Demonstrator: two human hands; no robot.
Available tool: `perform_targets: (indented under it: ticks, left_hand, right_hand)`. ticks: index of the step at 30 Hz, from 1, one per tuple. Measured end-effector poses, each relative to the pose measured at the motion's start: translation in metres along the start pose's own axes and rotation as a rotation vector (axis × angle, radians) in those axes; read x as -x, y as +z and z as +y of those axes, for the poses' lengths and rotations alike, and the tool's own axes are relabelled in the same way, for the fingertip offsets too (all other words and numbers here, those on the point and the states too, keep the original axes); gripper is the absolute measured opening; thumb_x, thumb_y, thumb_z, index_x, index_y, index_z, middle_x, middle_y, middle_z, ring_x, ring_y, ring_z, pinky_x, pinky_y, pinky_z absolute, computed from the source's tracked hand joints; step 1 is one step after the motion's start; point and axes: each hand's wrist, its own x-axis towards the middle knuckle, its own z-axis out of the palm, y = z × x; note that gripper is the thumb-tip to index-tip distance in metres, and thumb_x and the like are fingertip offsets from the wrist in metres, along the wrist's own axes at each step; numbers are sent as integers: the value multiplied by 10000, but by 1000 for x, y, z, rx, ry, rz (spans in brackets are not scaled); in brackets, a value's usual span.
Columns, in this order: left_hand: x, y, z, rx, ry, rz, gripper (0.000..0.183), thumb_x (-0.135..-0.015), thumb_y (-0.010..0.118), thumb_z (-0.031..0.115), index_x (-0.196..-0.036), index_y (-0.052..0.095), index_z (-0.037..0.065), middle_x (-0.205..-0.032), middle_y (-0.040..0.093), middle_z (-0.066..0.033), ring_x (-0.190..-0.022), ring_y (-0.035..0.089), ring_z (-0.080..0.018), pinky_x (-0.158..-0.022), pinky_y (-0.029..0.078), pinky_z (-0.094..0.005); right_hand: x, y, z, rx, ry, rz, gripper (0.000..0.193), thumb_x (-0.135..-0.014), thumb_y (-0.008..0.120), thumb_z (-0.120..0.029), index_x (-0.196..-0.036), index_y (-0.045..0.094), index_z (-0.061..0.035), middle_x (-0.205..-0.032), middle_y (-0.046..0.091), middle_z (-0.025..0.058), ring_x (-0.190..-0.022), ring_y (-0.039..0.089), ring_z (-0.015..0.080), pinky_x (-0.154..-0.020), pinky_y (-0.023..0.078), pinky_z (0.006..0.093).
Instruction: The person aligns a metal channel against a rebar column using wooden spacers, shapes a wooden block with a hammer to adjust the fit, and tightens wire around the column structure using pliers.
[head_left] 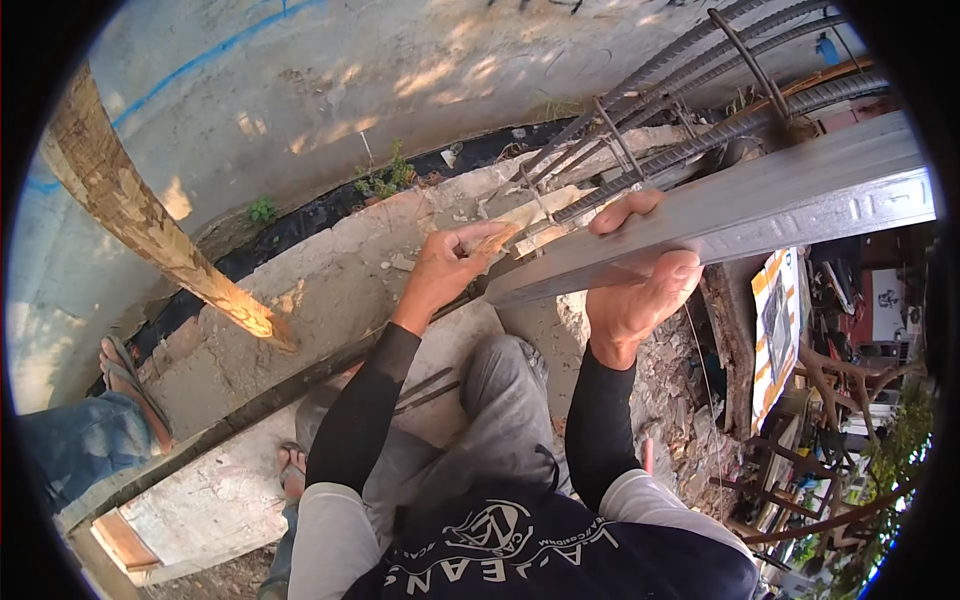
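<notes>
My right hand (635, 300) is closed round a long silver metal bar (800, 195) with a rectangular section, thumb on the near side and fingertips over the far edge. The bar slants from the centre up to the right, beside a rebar cage (660, 90). Between the thumb and fingers of my left hand (438, 275) is a small, ragged brown piece of wood (492, 243). That hand is just left of the bar's low end, above a rough concrete ledge (340, 270). Light wooden strips (545, 235) lie by the bar's low end.
A wooden pole (150, 190) leans onto the ledge at left, before a grey wall (290, 90). Another person's sandalled foot (130, 385) stands on the ledge. A pale board (210, 510) lines its near side. Rubble (670, 420) and a striped panel (775, 335) lie to the right.
</notes>
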Motion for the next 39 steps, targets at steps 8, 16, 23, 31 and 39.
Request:
perform_targets:
  ticks: [8,16,23,31,39]
  left_hand:
    - [-14,4,-15,-38,191,40,497,-774,585,-22,-1213,740,155,-1340,648,-160,-1085,651,-167,-835,516,-287]
    - [-14,-5,-5,-49,166,3,540,-741,553,-48,-1201,746,158,-1359,626,-190,-1221,614,-233,-965,486,-312]
    - [-16,-1,-6,-114,112,-14,532,-755,561,-50,-1228,728,126,-1397,613,-121,-945,533,-99,-782,449,-251]
    - [-18,0,-3,-63,21,-45,507,-763,552,-54,-1206,737,108,-1396,611,-133,-1219,600,-179,-966,494,-295]
    - [-16,13,-11,-106,20,28,508,-749,560,-53,-1210,729,79,-1391,617,-120,-1110,632,-126,-795,516,-249]
  right_hand:
    - [-6,28,13,286,-157,305,690,-955,626,-535,-1299,388,14,-1047,631,159,-792,628,198,-665,532,329]
    - [-26,38,15,287,-252,329,702,-952,630,-535,-1320,365,1,-1033,626,194,-758,651,204,-672,555,314]
    - [-21,23,36,283,-276,230,659,-959,629,-512,-1282,346,-12,-1034,637,177,-711,671,198,-646,577,320]
    - [-18,12,42,144,-280,111,608,-979,656,-352,-1359,327,-9,-1048,643,168,-767,680,190,-667,572,314]
    - [-14,11,51,170,-237,196,862,-904,753,-399,-1473,314,79,-1341,523,163,-1188,550,232,-1007,452,361]
